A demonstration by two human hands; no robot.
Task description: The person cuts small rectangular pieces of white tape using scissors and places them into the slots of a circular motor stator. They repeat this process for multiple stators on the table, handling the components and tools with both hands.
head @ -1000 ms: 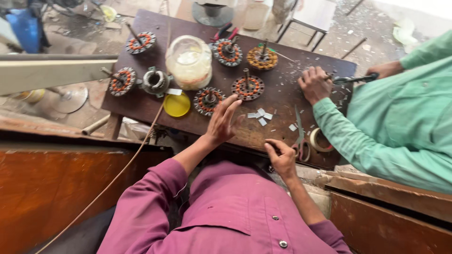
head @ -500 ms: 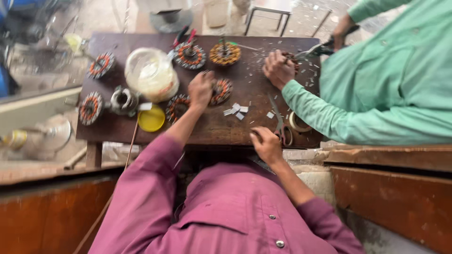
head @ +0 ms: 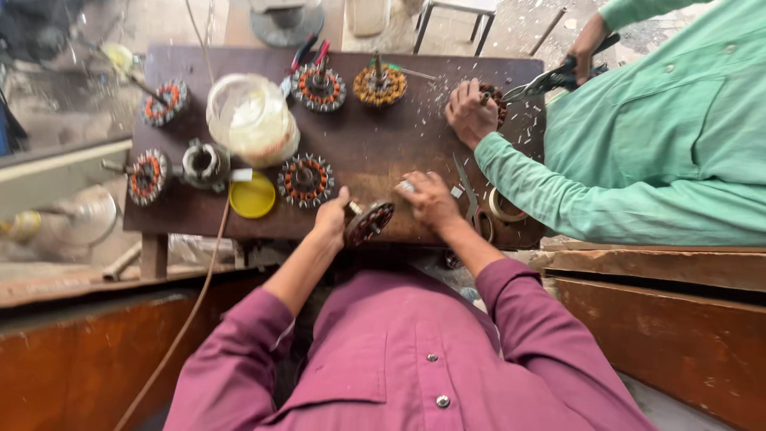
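Note:
My left hand (head: 332, 217) grips the left edge of a round wound motor stator (head: 369, 223), held tilted at the near edge of the dark wooden table (head: 375, 152). Just right of it, my right hand (head: 428, 199) pinches a small white paper strip (head: 406, 187) between its fingertips. Another stator (head: 305, 179) with copper coils lies flat on the table just beyond my left hand.
Several more stators (head: 319, 85) lie across the table, with a clear plastic jar (head: 251, 120), a yellow lid (head: 252, 196), scissors (head: 468, 191) and a tape roll (head: 505, 209). A person in a green shirt (head: 662, 152) at the right cuts at a stator with pliers (head: 550, 80).
My left hand picked a stator off the table and drew it to the near edge. My right hand rose from the table edge to it with a paper strip. The camera view shifted.

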